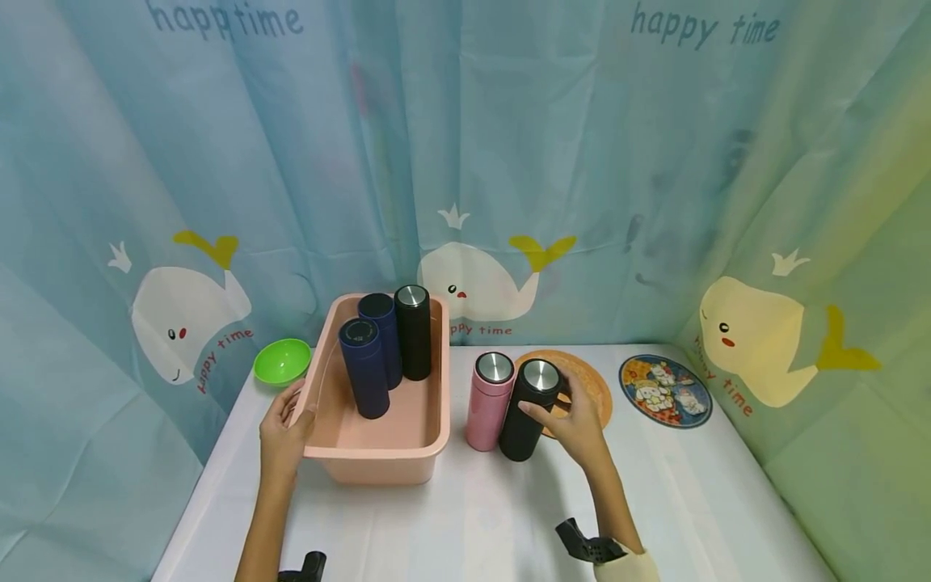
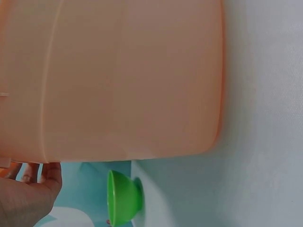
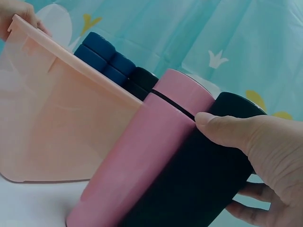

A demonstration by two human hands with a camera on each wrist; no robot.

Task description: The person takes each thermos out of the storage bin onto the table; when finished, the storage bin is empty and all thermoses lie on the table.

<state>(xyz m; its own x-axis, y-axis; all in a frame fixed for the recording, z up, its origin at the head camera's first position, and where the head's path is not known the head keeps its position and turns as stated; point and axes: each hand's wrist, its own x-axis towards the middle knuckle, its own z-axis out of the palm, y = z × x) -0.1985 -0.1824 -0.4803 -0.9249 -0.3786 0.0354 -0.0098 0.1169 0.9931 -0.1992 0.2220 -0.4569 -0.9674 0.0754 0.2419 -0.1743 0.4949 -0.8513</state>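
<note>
Gripping the peach bin by its left rim: the left hand. Thumb lies over the edge, the other fingers curl against the outer side under the lip, as the left wrist view also has it. The bin sits on the white table, left of centre.

In the bin, three capped bottles upright: a front blue bottle, a rear blue bottle just behind it, and a black bottle with a silver-topped lid toward the back right. Their lids rise above the rim in the right wrist view.

Right hand holds a second black bottle, outside the bin and to its right. Thumb is on the near side of the upper body, fingers wrap round from the far right; the grip is curled, partly hidden by the bottle. Lid top silver. Cannot tell whether its base touches the table.

Pink bottle, silver-topped, stands on the table between bin and held bottle, just beside the latter; contact between the two unclear. Right thumb tip shows close to the pink one's dark seam in the right wrist view.

Round orange mat lies behind the right hand, partly covered. Patterned oval mat farther right, apart from it. Green bowl upright just left of the bin, beyond the left hand. Whale-print curtain hangs behind the table.
</note>
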